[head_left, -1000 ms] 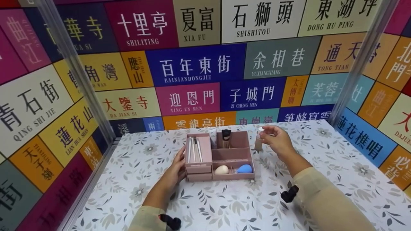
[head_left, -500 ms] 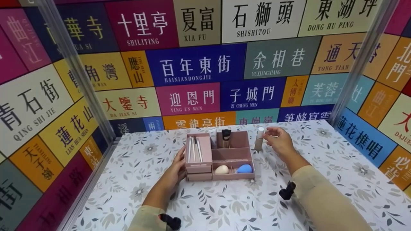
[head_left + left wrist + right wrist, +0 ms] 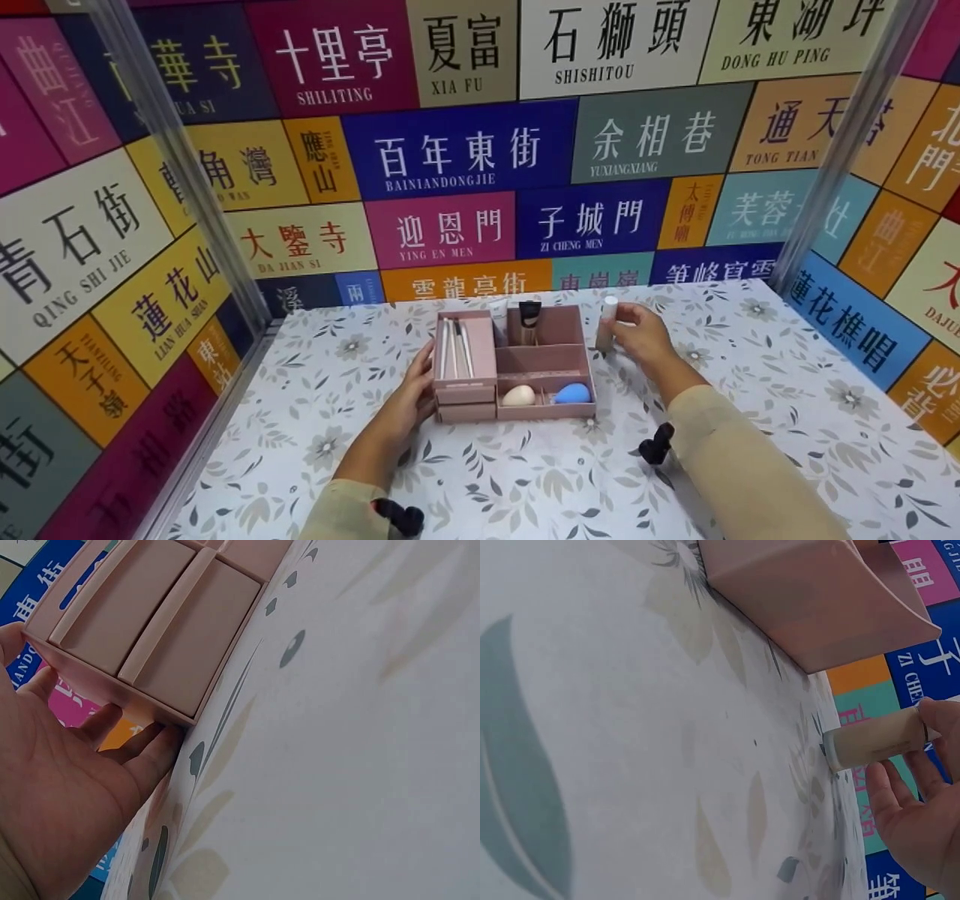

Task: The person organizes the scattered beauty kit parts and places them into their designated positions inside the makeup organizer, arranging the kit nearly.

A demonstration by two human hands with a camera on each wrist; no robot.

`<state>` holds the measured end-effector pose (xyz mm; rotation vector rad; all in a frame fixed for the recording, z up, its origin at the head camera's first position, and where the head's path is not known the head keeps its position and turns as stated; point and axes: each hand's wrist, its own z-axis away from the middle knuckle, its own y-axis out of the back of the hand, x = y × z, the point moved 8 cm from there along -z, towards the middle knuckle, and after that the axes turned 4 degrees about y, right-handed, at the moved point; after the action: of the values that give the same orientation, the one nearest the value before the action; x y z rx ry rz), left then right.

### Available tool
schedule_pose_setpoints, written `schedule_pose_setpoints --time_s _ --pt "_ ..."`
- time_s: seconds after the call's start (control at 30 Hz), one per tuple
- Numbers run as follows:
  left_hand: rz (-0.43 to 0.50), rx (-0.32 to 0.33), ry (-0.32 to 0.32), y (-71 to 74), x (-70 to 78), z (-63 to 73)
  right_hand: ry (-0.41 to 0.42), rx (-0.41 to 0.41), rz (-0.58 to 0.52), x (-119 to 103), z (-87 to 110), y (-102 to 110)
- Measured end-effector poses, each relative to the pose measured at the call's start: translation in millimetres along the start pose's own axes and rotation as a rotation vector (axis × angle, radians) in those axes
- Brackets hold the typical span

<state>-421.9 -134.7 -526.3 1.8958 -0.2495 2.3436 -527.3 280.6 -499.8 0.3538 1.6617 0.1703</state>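
A pink desktop organizer (image 3: 538, 360) stands on the table. My left hand (image 3: 409, 394) rests against its left side, fingers extended; the left wrist view shows the fingertips by the edge beside two small drawers (image 3: 199, 634). To the right of the organizer, a foundation bottle (image 3: 604, 334) with a white cap stands upright. My right hand (image 3: 637, 334) pinches it between thumb and fingers, just below the cap. In the right wrist view the bottle's base (image 3: 831, 751) appears to touch the table.
Inside the organizer are several brushes (image 3: 455, 351), a black-capped tube (image 3: 529, 324), a white tube (image 3: 498, 319), a cream makeup sponge (image 3: 518, 395) and a blue one (image 3: 572, 394). A leaf-patterned cloth (image 3: 525, 480) covers the table. Sign-printed walls (image 3: 465, 150) enclose it.
My right hand drew slightly back from the bottle's cap, then came in lower and took hold of the bottle below the cap. The left hand and the organizer have stayed in place.
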Motion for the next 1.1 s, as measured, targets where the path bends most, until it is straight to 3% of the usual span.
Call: schedule_pose_setpoints --time_s 0.3,0.53,0.97,1.1 --pt "0.007 -0.032 -0.047 -2.4 1.3 1.1 0.019 -0.014 0.006 -8.1 3.2 -1.3" --pt "0.004 -0.026 -0.047 -1.5 1.1 1.7 0.027 -0.037 -0.068 -34.2 8.7 -0.1" --pt "0.011 -0.016 -0.027 -1.3 0.4 0.8 0.072 0.009 -0.111 -73.7 21.5 5.6" --pt "0.011 -0.022 -0.035 -1.7 1.2 0.8 0.121 0.011 -0.144 -87.1 26.7 0.9"
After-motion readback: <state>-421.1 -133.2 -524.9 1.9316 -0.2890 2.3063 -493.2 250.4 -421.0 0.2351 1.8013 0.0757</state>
